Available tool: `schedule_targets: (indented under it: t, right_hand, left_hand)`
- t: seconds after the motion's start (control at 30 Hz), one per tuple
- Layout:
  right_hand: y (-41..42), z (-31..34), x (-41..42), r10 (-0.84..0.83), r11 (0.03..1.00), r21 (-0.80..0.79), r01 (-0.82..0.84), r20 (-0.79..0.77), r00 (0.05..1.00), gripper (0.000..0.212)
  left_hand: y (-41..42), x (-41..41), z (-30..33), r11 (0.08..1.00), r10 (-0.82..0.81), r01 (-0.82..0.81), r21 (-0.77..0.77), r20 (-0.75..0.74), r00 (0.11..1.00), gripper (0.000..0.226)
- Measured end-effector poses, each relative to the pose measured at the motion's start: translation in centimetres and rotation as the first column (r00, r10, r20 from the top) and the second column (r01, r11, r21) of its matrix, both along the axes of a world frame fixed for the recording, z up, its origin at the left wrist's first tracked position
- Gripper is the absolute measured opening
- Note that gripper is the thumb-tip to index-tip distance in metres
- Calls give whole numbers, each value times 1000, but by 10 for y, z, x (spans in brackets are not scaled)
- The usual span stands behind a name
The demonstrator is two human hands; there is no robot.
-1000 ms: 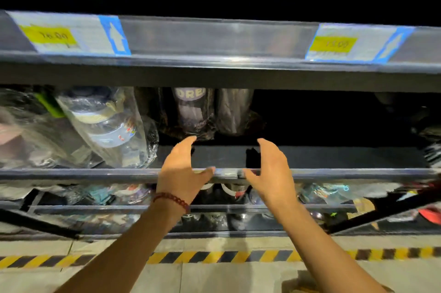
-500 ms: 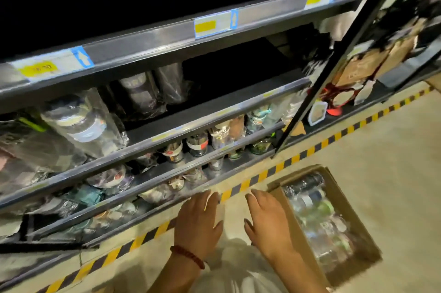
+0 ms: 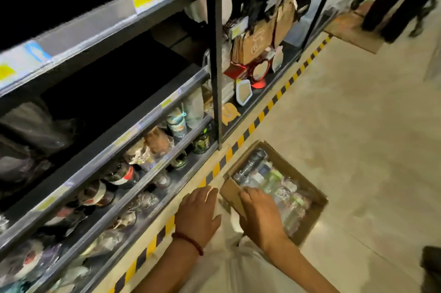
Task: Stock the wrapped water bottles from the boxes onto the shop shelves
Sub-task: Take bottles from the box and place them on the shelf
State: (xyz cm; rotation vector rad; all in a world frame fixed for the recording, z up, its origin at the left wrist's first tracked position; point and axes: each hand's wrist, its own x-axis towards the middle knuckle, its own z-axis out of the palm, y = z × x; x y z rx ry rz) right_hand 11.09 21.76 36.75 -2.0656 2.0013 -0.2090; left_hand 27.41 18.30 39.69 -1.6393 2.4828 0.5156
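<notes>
striped floor tape [image 3: 241, 141] edges shelves [image 3: 124, 140]; both hands, left hand [image 3: 198, 215] and right hand [image 3: 261, 215], hover open, apart, by box [image 3: 310, 187] of bottles [image 3: 274, 183].

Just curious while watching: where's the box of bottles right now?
The cardboard box sits on the floor right of the striped tape, below the shelves, by the right hand.

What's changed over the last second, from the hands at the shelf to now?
Both hands have left the shelf rail and dropped toward the floor. The right hand now reaches over the near flap of the box, above the wrapped bottles; whether it grips one is unclear. The left hand hovers open beside the box. The view swung down and right. The bottles on the shelves look unchanged.
</notes>
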Motion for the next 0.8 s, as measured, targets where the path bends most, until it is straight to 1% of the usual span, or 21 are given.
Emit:
schedule_targets:
  t: [0.07, 0.13, 0.23, 0.33, 0.4, 0.47, 0.5, 0.57, 0.63, 0.7, 0.8]
  right_hand:
    - [-11, 3, -31, -62, 998, 19, 62, -3, 998, 36]
    - [-16, 6, -63, -126, 992, 21, 126, 15, 992, 31]
    - [-16, 8, -107, -198, 979, 48, 198, -1, 980, 37]
    - [-10, 3, -136, -307, 943, 136, 305, -7, 952, 41]
    - [-4, -4, -150, -377, 918, 154, 366, 42, 925, 44]
    - [0, -14, -158, -439, 893, 147, 426, 74, 895, 48]
    - [1, -18, -160, -467, 878, 165, 450, 82, 880, 45]
    - [-2, -28, -162, -529, 837, 227, 499, 97, 843, 40]
    - [-7, -47, -165, -593, 785, 289, 549, 93, 800, 42]
    - [-16, -70, -167, -644, 733, 358, 578, 92, 760, 44]
    - [-36, -110, -176, -711, 658, 464, 593, 123, 693, 42]
  left_hand:
    - [-18, -32, -2, 1000, -27, 27, -10, -23, 999, 63]
    - [-34, -65, -5, 998, -55, 55, -11, -10, 998, 63]
    - [-52, -113, -7, 993, -114, 114, 6, -5, 993, 63]
    - [-64, -147, -10, 979, -206, 205, -14, -32, 978, 61]
    - [-69, -162, -12, 979, -191, 195, 53, -67, 979, 61]
    - [-74, -174, -20, 969, -212, 214, 121, -33, 977, 62]
    - [-78, -177, -27, 967, -216, 219, 131, -37, 976, 62]
    - [-87, -185, -37, 960, -215, 217, 176, -28, 976, 63]
    - [-98, -194, -53, 948, -217, 218, 230, -27, 976, 64]
    - [-112, -205, -78, 934, -224, 213, 287, 6, 974, 65]
    - [-133, -226, -124, 919, -179, 151, 364, 43, 983, 66]
